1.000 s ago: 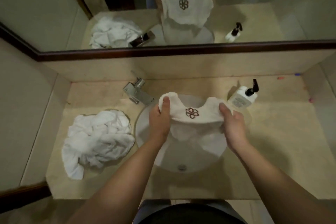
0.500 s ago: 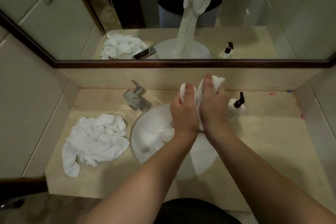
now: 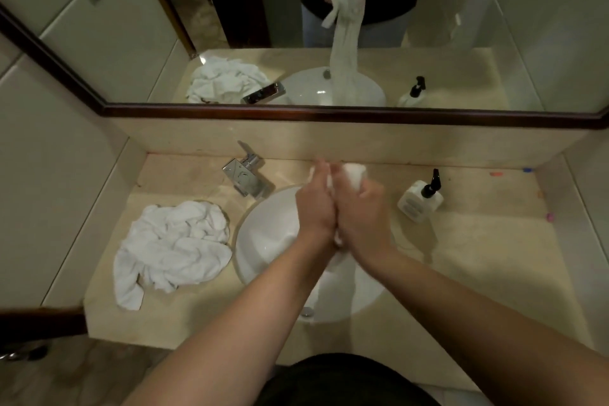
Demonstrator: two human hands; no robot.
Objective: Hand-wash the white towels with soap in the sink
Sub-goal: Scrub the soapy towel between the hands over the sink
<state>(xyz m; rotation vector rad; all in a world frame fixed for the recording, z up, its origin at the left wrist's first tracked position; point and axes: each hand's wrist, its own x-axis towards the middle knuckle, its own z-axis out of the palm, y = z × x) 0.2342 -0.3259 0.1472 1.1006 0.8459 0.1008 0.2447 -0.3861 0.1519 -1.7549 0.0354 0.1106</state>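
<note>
Bunching the towel [image 3: 354,172] we held spread a second ago, we now clench left hand [image 3: 314,208] and right hand [image 3: 361,211] around it over the sink [image 3: 263,234], so scrubbing seems underway

Beige stone counter [image 3: 478,260] filling the frame's centre; dark-framed mirror [image 3: 131,43] running across the top; pale wall tiles [image 3: 49,175] lining the left.

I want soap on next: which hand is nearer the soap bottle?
Right. The right hand grips the towel just left of the soap bottle; the left hand is beyond it, farther away.
</note>
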